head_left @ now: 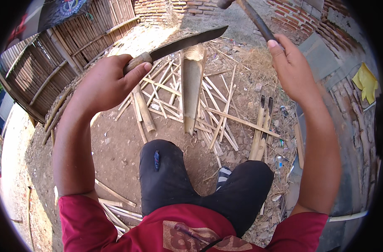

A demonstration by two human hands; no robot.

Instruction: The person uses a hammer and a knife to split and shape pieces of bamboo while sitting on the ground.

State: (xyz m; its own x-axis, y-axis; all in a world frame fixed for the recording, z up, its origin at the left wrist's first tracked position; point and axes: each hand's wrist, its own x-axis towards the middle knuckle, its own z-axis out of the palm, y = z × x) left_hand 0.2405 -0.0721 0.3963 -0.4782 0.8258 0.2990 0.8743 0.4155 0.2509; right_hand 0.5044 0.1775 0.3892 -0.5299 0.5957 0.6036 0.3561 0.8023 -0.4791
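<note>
My left hand (109, 80) is closed round the wooden handle of a machete (187, 43), its dark blade slanting up to the right. Below the blade stands a split bamboo piece (192, 90), hollow side toward me. The blade crosses in front of or over its top end; I cannot tell whether they touch. Raised at the upper right, my right hand (290, 69) grips a hammer (255, 19) by its dark handle. The hammer's head is partly cut off at the top edge, well apart from the blade.
Many thin bamboo strips (225, 122) lie crossed on the dirt ground around the split piece. A bamboo fence (69, 50) stands at the left, brick walls (179, 10) at the back. Two longer bamboo slats (261, 130) lie right of my knees. A yellow sheet (365, 83) is at the far right.
</note>
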